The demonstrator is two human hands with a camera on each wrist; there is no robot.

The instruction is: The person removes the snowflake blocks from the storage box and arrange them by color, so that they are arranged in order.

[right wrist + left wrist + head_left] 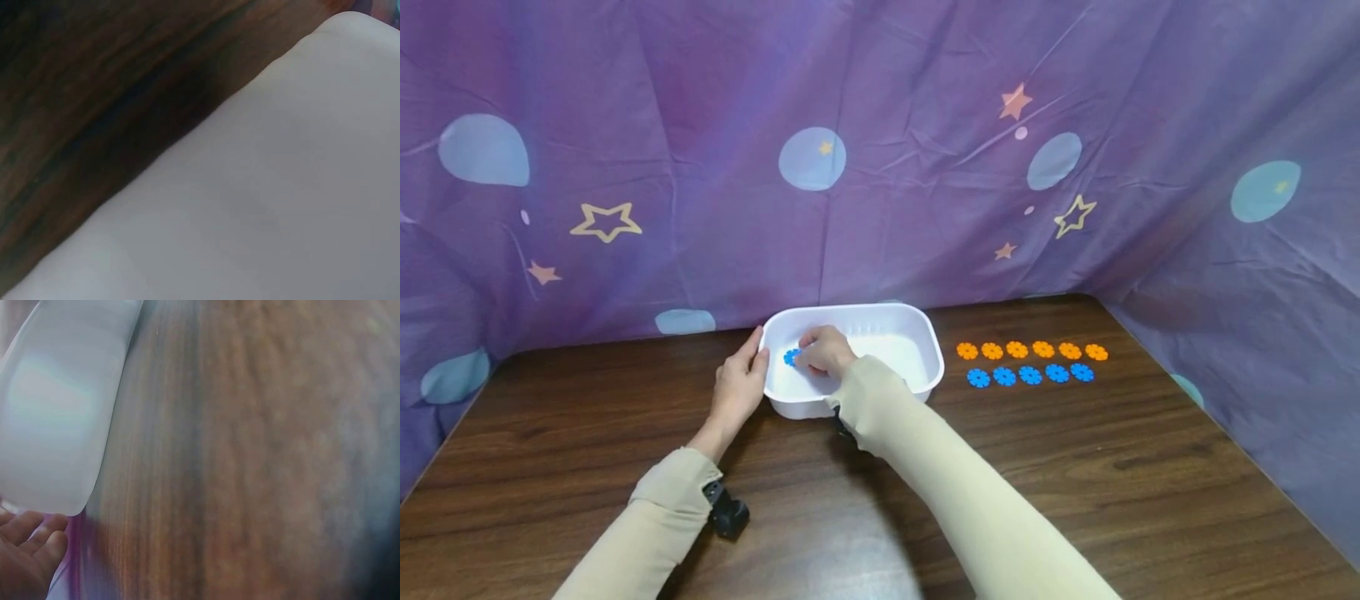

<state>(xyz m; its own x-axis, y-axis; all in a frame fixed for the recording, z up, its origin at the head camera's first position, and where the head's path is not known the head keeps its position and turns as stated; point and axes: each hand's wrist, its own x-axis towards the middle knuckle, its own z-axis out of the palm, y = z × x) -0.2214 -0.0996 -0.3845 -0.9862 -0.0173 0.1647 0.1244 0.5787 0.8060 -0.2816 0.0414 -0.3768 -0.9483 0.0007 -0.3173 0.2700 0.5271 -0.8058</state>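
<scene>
A white plastic basin (pixel 895 315) stands at the back middle of the table. My left hand (pixel 739 385) rests along its left outer wall with fingers fairly straight, the fingertips near the rim. In the left wrist view the left hand (pixel 31 550) shows at the end of the basin's wall (pixel 56 419). My right hand (pixel 826 350) reaches down inside the basin, fingers bent, pinching a blue flower-shaped disc (pixel 791 357) close over the floor at the left. Part of the disc is hidden by the fingers. The right wrist view shows only the basin's outer wall (pixel 250 187) and table.
On the brown wooden table (pixel 1075 467), right of the basin, lie a row of several orange flower-shaped discs (pixel 1017 350) and, nearer me, a row of several blue ones (pixel 1030 375). A purple curtain (pixel 737 167) with stars hangs right behind the table's back edge.
</scene>
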